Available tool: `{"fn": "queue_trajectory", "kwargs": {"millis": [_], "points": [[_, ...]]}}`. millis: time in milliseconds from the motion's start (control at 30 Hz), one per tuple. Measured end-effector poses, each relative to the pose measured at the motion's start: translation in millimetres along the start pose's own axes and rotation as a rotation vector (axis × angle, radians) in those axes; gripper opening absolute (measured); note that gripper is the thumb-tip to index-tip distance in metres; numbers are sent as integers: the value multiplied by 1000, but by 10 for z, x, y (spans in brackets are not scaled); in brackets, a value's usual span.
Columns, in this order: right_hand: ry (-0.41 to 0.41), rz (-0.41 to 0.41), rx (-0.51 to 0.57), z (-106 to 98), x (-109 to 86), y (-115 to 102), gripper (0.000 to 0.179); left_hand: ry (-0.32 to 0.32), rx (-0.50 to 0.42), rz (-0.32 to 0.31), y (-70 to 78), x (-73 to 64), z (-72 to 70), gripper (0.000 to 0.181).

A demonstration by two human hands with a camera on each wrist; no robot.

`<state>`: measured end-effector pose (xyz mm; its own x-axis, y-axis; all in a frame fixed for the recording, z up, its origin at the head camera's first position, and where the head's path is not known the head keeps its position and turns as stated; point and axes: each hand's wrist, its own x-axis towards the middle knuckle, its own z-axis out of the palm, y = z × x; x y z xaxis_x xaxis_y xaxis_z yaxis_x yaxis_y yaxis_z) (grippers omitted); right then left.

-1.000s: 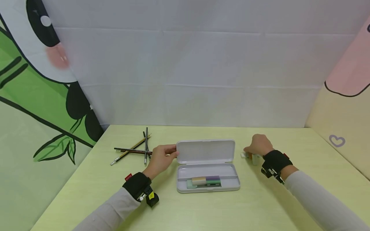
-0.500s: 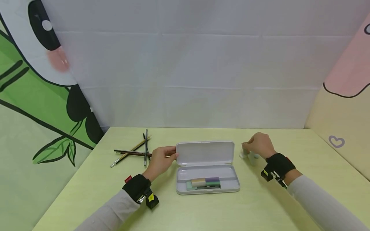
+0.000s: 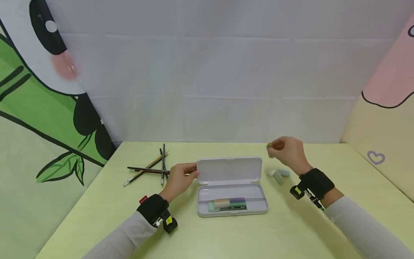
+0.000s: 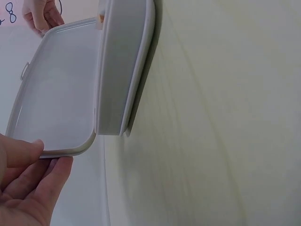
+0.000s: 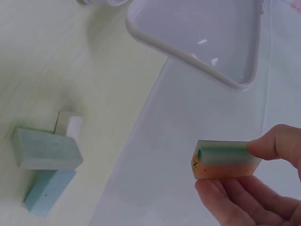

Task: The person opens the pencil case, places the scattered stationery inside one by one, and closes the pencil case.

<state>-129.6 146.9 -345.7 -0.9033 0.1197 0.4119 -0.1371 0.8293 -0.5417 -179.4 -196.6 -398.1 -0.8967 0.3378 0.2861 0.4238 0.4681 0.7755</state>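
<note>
A white pencil case (image 3: 201, 212) lies open on the table with its lid (image 3: 229, 171) raised. My left hand (image 3: 179, 181) pinches the lid's left edge, thumb on the inner face and fingers behind. To the right, my right hand (image 3: 290, 154) holds up a small orange-and-green eraser (image 5: 223, 160) between thumb and fingers, above the table. Below it lie a pale green eraser (image 5: 47, 149), a light blue eraser (image 5: 49, 192) and a smaller white eraser (image 5: 69, 123), close together. Inside the case's front part sit several small pieces, among them a cream block (image 3: 221, 203).
Several pencils (image 3: 147, 169) lie crossed in a loose pile to the left, behind my left hand. A white cloth (image 3: 207, 90) hangs behind the far edge of the yellow table (image 3: 226, 241). Printed panels stand at both sides.
My right hand has lifted the orange-and-green eraser off the group on the table, upward and slightly left, uncovering the other erasers. My left hand keeps its pinch on the lid.
</note>
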Motion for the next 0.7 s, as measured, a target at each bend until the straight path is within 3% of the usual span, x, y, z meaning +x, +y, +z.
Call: {"fn": "queue_trajectory", "kwargs": {"millis": [167,267,467,700], "points": [[71,-125,64,19,-11,-168,23,-1,5,12,-2,3,-15,30],[73,-183,109,50,-40,-301,23,-6,7,19,-3,0,-20,30],[-18,-285,156,147,-122,-620,24,-12,-2,19,0,2,-23,31],[-113,-465,123,329,-255,-936,25,-15,0,8,1,-9,-30,31]]}}
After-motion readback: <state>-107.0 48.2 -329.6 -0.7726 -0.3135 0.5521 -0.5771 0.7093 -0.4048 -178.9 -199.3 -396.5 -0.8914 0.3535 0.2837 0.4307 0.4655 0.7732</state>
